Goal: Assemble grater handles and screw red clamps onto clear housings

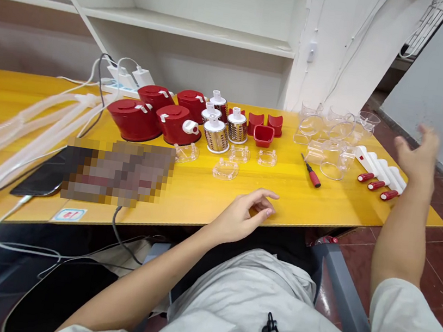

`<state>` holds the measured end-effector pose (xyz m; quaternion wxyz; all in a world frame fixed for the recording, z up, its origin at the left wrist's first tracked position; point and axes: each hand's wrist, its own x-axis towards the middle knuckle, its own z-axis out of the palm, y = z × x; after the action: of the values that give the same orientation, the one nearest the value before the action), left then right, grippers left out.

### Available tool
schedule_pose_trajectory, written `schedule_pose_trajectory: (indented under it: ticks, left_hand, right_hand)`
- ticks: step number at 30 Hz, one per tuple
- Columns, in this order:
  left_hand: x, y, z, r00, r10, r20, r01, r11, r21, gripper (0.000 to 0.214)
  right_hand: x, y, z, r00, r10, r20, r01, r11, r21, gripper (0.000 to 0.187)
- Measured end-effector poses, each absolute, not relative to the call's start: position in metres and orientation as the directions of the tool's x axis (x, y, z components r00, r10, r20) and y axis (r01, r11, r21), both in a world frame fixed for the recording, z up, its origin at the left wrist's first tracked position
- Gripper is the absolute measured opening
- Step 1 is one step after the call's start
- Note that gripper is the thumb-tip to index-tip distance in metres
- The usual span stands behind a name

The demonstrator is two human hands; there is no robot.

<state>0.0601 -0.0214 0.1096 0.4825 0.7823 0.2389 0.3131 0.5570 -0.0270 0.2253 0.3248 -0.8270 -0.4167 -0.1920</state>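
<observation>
My left hand [245, 216] rests near the front edge of the yellow table [201, 190], fingers loosely curled with nothing in them. My right hand [418, 155] is raised in the air over the table's right end, fingers spread, holding nothing. It hovers beside several white handles with red tips [380, 174]. A red-handled screwdriver [311, 172] lies between my two hands. Clear plastic housings [333, 135] stand behind the screwdriver.
Red bases [135, 119], metal grater drums [216, 134], small red caps [263, 133] and clear small parts [226, 169] sit mid-table. White tubing [33, 128] and a dark tablet [44, 177] lie at the left. White shelves stand behind; a power strip [124, 78] sits at the back.
</observation>
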Motion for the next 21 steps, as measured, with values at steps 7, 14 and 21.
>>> schedule_pose_trajectory:
  ticks: [7, 14, 21]
  left_hand:
    - [0.060, -0.021, 0.108, 0.694, 0.659, 0.290, 0.090, -0.479, 0.873, 0.025]
    - [0.062, -0.022, 0.106, 0.704, 0.646, 0.296, 0.088, -0.492, 0.866, 0.020]
    - [0.062, -0.024, 0.110, 0.716, 0.619, 0.323, 0.109, -0.556, 0.824, 0.019]
  right_hand:
    - [0.431, -0.023, 0.276, 0.313, 0.407, 0.858, 0.910, 0.131, -0.394, 0.072]
    - [0.341, 0.054, 0.245, -0.082, 0.728, 0.681, 0.829, 0.429, -0.358, 0.060]
    - [0.337, 0.079, 0.175, -0.121, 0.903, 0.412, 0.798, 0.335, -0.501, 0.069]
